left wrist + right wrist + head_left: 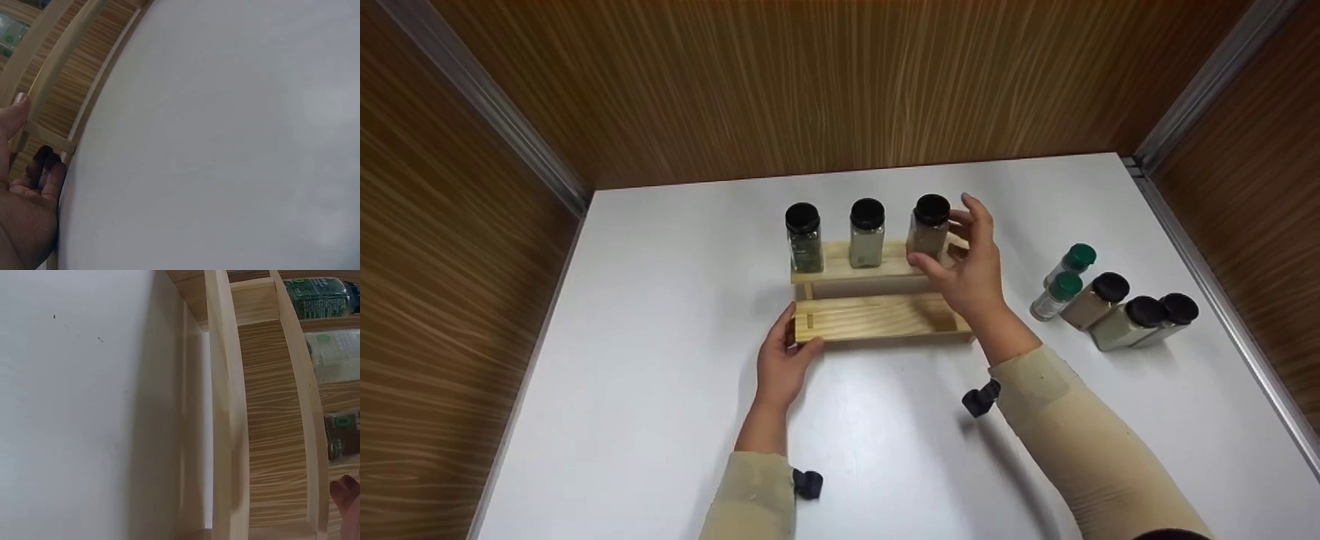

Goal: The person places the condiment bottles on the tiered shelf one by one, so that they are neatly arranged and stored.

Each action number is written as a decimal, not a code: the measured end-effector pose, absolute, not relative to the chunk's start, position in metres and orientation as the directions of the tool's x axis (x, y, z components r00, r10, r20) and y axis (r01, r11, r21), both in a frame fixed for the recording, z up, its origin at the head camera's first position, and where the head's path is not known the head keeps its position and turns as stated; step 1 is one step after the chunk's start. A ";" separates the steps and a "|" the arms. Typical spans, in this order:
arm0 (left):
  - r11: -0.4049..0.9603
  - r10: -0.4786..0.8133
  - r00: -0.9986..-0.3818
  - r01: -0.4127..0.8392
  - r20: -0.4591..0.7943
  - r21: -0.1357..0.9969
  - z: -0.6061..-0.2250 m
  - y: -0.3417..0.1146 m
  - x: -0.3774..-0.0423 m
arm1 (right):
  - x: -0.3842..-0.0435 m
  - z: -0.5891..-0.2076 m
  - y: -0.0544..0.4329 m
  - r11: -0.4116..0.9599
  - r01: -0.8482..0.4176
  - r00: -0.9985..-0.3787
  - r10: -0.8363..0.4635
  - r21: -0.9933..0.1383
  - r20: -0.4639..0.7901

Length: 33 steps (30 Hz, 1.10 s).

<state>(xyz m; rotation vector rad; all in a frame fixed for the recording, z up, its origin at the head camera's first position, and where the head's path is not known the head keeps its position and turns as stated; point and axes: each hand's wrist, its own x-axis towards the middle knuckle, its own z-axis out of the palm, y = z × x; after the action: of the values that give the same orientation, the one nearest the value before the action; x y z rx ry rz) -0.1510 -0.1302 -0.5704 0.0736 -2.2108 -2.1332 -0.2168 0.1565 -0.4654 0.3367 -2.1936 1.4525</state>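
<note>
My left hand grips the rack; I can't tell whether the half-open right hand holds the brown jar atop it, which a snagging release could topple.

From my end, I can read no words: the jars' labels show blurred print and green marks.
</note>
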 end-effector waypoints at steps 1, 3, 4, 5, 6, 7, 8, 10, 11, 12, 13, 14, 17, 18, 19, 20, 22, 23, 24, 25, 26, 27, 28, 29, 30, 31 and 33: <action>0.037 -0.081 -0.997 0.014 0.017 0.999 -0.571 -0.130 -0.151 | -0.216 -0.465 0.158 0.411 -0.455 -0.850 0.064 -0.790 0.523; 0.039 -0.078 -0.997 0.011 0.014 0.999 -0.571 -0.130 -0.152 | -0.214 -0.463 0.162 0.429 -0.456 -0.842 0.075 -0.780 0.534; 0.039 -0.077 -0.997 0.008 0.011 0.999 -0.572 -0.130 -0.152 | -0.213 -0.462 0.164 0.438 -0.464 -0.835 0.075 -0.770 0.545; 0.037 -0.076 -0.997 0.004 0.007 0.999 -0.572 -0.131 -0.152 | -0.212 -0.461 0.167 0.446 -0.471 -0.828 0.075 -0.761 0.556; 0.037 -0.074 -0.997 0.001 0.003 0.999 -0.572 -0.131 -0.152 | -0.211 -0.460 0.170 0.452 -0.477 -0.822 0.075 -0.754 0.565; 0.037 -0.072 -0.997 -0.002 0.001 0.999 -0.572 -0.131 -0.152 | -0.210 -0.459 0.173 0.460 -0.484 -0.815 0.075 -0.745 0.575; 0.035 -0.075 -0.997 -0.004 -0.001 0.999 -0.572 -0.131 -0.153 | -0.209 -0.458 0.176 0.469 -0.487 -0.809 0.076 -0.737 0.583; 0.033 -0.079 -0.997 -0.007 -0.004 0.999 -0.572 -0.131 -0.153 | -0.206 -0.457 0.183 0.495 -0.487 -0.802 0.074 -0.720 0.593; 0.035 -0.082 -0.997 -0.008 -0.005 0.999 -0.572 -0.131 -0.153 | -0.205 -0.456 0.186 0.508 -0.484 -0.799 0.075 -0.712 0.597; 0.037 -0.085 -0.996 -0.009 -0.005 0.999 -0.572 -0.132 -0.153 | -0.203 -0.455 0.190 0.523 -0.481 -0.796 0.075 -0.703 0.600; 0.038 -0.087 -0.996 -0.008 -0.005 0.999 -0.573 -0.132 -0.154 | -0.201 -0.455 0.194 0.542 -0.479 -0.791 0.074 -0.691 0.607; 0.038 -0.089 -0.996 -0.007 -0.004 0.999 -0.573 -0.132 -0.154 | -0.200 -0.455 0.198 0.563 -0.474 -0.788 0.071 -0.677 0.611; 0.037 -0.088 -0.996 0.000 0.004 0.999 -0.574 -0.133 -0.154 | -0.195 -0.454 0.210 0.612 -0.462 -0.773 0.077 -0.642 0.630; 0.036 -0.087 -0.996 0.003 0.006 0.999 -0.574 -0.133 -0.154 | -0.193 -0.454 0.214 0.620 -0.459 -0.768 0.084 -0.636 0.635; 0.037 -0.086 -0.996 0.004 0.008 0.999 -0.574 -0.133 -0.154 | -0.191 -0.454 0.218 0.630 -0.453 -0.764 0.091 -0.631 0.639; 0.041 -0.086 -0.996 0.006 0.010 0.999 -0.574 -0.132 -0.154 | -0.190 -0.454 0.222 0.630 -0.450 -0.759 0.104 -0.633 0.643; 0.047 -0.088 -0.996 0.008 0.012 0.999 -0.574 -0.133 -0.155 | -0.188 -0.453 0.229 0.622 -0.448 -0.747 0.135 -0.643 0.651; 0.048 -0.089 -0.996 0.006 0.011 0.999 -0.574 -0.133 -0.155 | -0.187 -0.452 0.232 0.617 -0.447 -0.740 0.151 -0.648 0.655; 0.048 -0.090 -0.996 0.006 0.010 0.999 -0.574 -0.133 -0.155 | -0.185 -0.452 0.236 0.612 -0.448 -0.734 0.165 -0.651 0.659; 0.050 -0.090 -0.996 0.005 0.010 0.999 -0.574 -0.132 -0.155 | -0.184 -0.452 0.239 0.611 -0.448 -0.726 0.176 -0.652 0.664; 0.050 -0.091 -0.996 0.005 0.010 0.999 -0.574 -0.132 -0.155 | -0.183 -0.452 0.243 0.607 -0.453 -0.716 0.189 -0.653 0.672; 0.048 -0.091 -0.996 0.003 0.008 0.999 -0.573 -0.132 -0.155 | -0.181 -0.451 0.246 0.609 -0.449 -0.712 0.198 -0.654 0.674; 0.047 -0.091 -0.996 0.002 0.006 0.999 -0.573 -0.132 -0.154 | -0.178 -0.451 0.250 0.616 -0.437 -0.712 0.208 -0.655 0.670; 0.046 -0.091 -0.996 0.000 0.004 0.999 -0.573 -0.131 -0.154 | -0.176 -0.451 0.253 0.628 -0.423 -0.713 0.214 -0.653 0.667; 0.047 -0.089 -0.996 0.000 0.004 0.999 -0.573 -0.131 -0.154 | -0.173 -0.451 0.257 0.635 -0.407 -0.717 0.223 -0.657 0.660; 0.049 -0.088 -0.996 -0.008 -0.004 0.999 -0.573 -0.131 -0.154 | -0.170 -0.452 0.261 0.646 -0.393 -0.718 0.229 -0.654 0.657; 0.051 -0.086 -0.996 -0.023 -0.019 0.998 -0.572 -0.131 -0.153 | -0.164 -0.453 0.269 0.657 -0.362 -0.722 0.251 -0.661 0.645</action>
<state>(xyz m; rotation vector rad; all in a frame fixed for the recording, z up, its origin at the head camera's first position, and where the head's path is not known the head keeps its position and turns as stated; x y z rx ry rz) -0.1529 -0.1310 -0.5722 0.1167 -2.2436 -2.1301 -0.1642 0.2687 -0.4529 0.0863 -2.1309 1.0581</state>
